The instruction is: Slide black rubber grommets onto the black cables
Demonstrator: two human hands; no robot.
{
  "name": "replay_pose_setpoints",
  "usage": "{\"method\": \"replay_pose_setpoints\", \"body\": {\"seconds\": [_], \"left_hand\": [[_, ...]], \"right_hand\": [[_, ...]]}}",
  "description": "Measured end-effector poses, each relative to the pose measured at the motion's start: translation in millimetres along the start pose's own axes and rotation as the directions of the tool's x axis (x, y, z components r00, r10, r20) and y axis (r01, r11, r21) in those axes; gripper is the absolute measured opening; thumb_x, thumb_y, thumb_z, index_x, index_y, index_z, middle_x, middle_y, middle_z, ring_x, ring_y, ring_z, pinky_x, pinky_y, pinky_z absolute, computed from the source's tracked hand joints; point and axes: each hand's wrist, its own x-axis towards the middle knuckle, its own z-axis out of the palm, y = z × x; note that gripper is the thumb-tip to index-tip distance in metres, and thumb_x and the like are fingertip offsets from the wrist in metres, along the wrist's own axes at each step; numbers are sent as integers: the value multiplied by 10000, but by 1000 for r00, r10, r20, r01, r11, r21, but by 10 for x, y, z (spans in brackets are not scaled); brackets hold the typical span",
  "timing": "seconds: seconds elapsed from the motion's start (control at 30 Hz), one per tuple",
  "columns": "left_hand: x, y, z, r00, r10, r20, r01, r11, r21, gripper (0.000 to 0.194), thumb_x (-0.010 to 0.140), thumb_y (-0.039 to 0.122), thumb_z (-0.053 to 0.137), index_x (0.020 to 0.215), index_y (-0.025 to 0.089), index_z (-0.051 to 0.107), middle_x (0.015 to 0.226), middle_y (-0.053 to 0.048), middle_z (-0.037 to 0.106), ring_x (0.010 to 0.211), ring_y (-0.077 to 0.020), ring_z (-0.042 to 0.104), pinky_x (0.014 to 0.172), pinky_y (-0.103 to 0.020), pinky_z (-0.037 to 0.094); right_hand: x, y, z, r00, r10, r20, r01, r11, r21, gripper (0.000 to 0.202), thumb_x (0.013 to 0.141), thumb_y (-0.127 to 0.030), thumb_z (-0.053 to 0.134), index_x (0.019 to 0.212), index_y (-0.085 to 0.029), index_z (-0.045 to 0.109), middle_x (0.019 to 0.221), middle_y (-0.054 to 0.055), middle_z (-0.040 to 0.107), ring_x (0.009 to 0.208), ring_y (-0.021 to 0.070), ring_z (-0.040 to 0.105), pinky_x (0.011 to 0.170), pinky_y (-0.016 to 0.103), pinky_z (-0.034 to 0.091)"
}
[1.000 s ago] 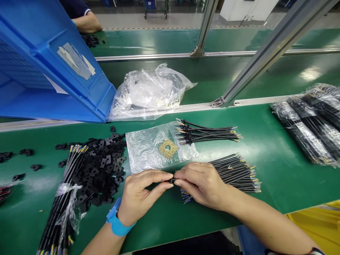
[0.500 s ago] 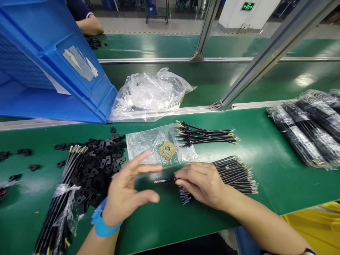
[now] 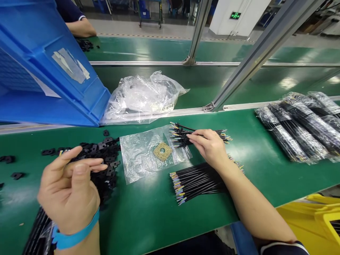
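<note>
My right hand pinches a black cable at the upper cable pile, whose cables carry black pieces near their left ends. Its fingers partly hide the pinched cable. My left hand, wearing a blue wristband, is raised with fingers apart and holds nothing. It hovers over the left part of a heap of small black plastic pieces. Below the right hand lies a row of black cables with stripped, coloured wire ends. A yellowish square piece with a round hole rests on a flat clear plastic bag.
A blue crate stands at the back left beside a crumpled clear bag. Wrapped cable bundles lie on the right; another cable bundle is lower left. A metal post rises behind. A co-worker's arm shows across the bench.
My right hand has moved up and away from the cable row to the upper pile, carrying a cable. My left hand has swung left, over the black pieces. The view has shifted slightly.
</note>
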Motion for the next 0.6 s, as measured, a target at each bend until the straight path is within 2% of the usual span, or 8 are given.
{"method": "replay_pose_setpoints", "body": {"seconds": [0.1, 0.2, 0.27, 0.3, 0.37, 0.47, 0.53, 0.6], "left_hand": [[28, 25, -56, 999, 24, -31, -23, 999, 41, 305, 923, 423, 755, 1205, 306, 749, 863, 73, 739, 767, -172, 696, 777, -425, 631], [127, -42, -167, 996, 70, 52, -82, 957, 277, 305, 960, 416, 716, 1233, 281, 737, 995, 43, 770, 869, -198, 720, 891, -443, 596], [214, -146, -252, 972, 141, 190, -219, 841, 495, 248, 971, 430, 695, 1138, 264, 772, 1022, -14, 775, 937, -241, 722, 927, -457, 565], [253, -205, -290, 945, 172, 277, -307, 757, 577, 226, 979, 431, 679, 1078, 259, 788, 1010, -43, 773, 962, -266, 715, 933, -467, 549], [306, -314, -345, 878, 178, 445, -455, 602, 657, 231, 996, 418, 638, 1030, 259, 803, 1009, -93, 756, 989, -314, 688, 924, -489, 517], [307, -409, -359, 785, 121, 607, -588, 455, 669, 242, 993, 390, 619, 1051, 257, 813, 1043, -130, 722, 982, -359, 638, 838, -482, 476], [278, -431, -338, 738, 101, 667, -649, 376, 661, 228, 980, 359, 626, 1035, 250, 819, 1031, -135, 713, 939, -364, 619, 757, -459, 439], [251, -437, -315, 708, 109, 698, -691, 308, 653, 226, 980, 324, 614, 1005, 242, 823, 1000, -137, 712, 880, -357, 602, 695, -445, 397]], "right_hand": [[-4, -21, 12, 999, 12, 30, -12, 1000, -26, 221, 1062, -239, 619, 1207, -227, 785, 1065, 99, 782, 922, 244, 696, 818, 395, 550], [-31, -79, -84, 1000, 13, 14, -13, 1000, 23, 179, 1057, -256, 634, 1117, -218, 798, 989, 94, 780, 865, 238, 693, 791, 381, 532], [-58, -130, -175, 995, -18, 96, 6, 992, 126, 184, 1058, -295, 643, 977, -219, 790, 874, 66, 763, 797, 215, 689, 772, 357, 526], [-72, -156, -219, 985, -50, 166, 18, 982, 189, 208, 1053, -323, 655, 918, -218, 773, 822, 50, 747, 754, 203, 683, 745, 343, 525], [-94, -205, -292, 934, -112, 340, 10, 958, 286, 196, 1037, -339, 684, 900, -219, 759, 799, 28, 740, 721, 190, 692, 703, 319, 529], [-108, -262, -340, 820, -154, 551, -56, 937, 344, 68, 997, -282, 739, 1023, -231, 777, 902, 12, 779, 769, 183, 739, 699, 296, 552], [-106, -283, -335, 769, -161, 619, -90, 931, 354, 96, 972, -235, 765, 1067, -233, 780, 958, 9, 791, 812, 183, 756, 727, 291, 560], [-98, -294, -323, 745, -158, 648, -108, 930, 352, 86, 959, -199, 775, 1040, -225, 778, 957, 10, 788, 827, 183, 753, 741, 290, 552]]}}
